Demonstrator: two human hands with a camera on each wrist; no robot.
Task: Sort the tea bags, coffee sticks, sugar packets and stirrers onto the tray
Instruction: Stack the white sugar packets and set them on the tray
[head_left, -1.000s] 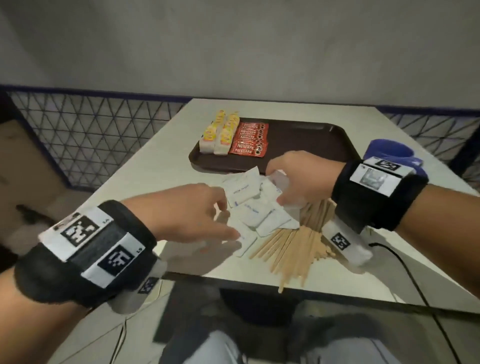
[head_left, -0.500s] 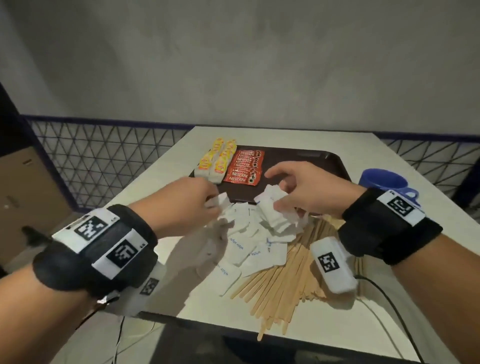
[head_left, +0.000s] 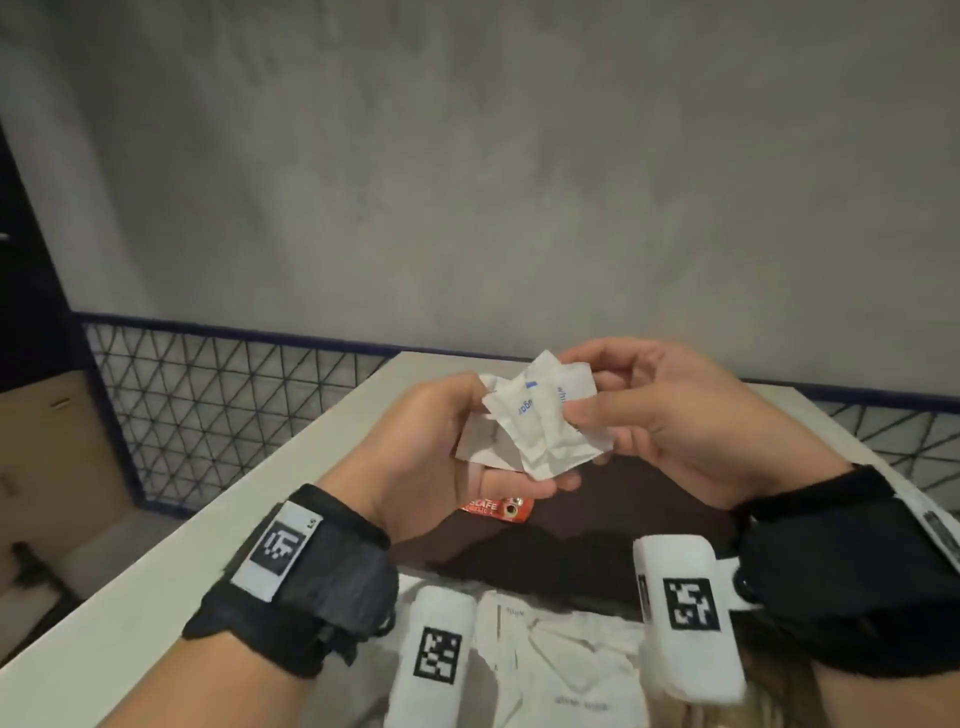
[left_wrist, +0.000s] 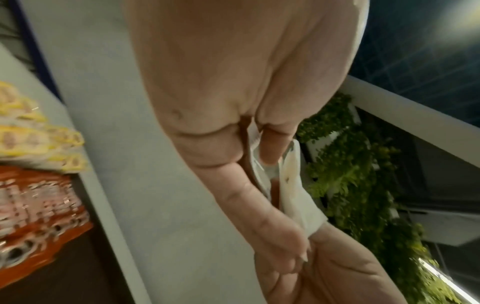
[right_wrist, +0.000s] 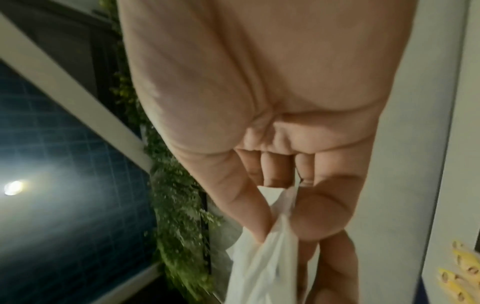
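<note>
Both hands are raised above the dark brown plastic tray (head_left: 597, 525), sharing one crumpled bunch of white paper sugar packets with blue print (head_left: 540, 421). The left hand (head_left: 431, 452) cups the bunch from below and from its left, fingers curled under it and thumb against its near face. The right hand (head_left: 670, 415) pinches the bunch's right edge between thumb and forefinger, the other fingers bent behind it. In the left wrist view the white paper (left_wrist: 293, 197) is squeezed between the left hand's fingers (left_wrist: 259, 216), with the other hand touching it from below. In the right wrist view the packets (right_wrist: 262, 273) hang from the pinch of the right hand's thumb and fingers (right_wrist: 319, 207).

Just under the left hand, a red coffee stick with white lettering (head_left: 496, 508) lies on the tray; the rest of that row is hidden behind the hand. The left wrist view shows blurred orange-red coffee sticks (left_wrist: 39, 205) on the tray and yellow tea bag packets (left_wrist: 33, 139) beside them, on the side away from the hand.

Nearer the person than the tray, more white sugar packets (head_left: 566, 675) lie loose on the pale counter (head_left: 130, 613), between the two white tagged wrist cameras. At the tray's near right, by the lower edge of the head view, a pale tan patch (head_left: 774, 712) shows, too blurred to identify with certainty.
</note>
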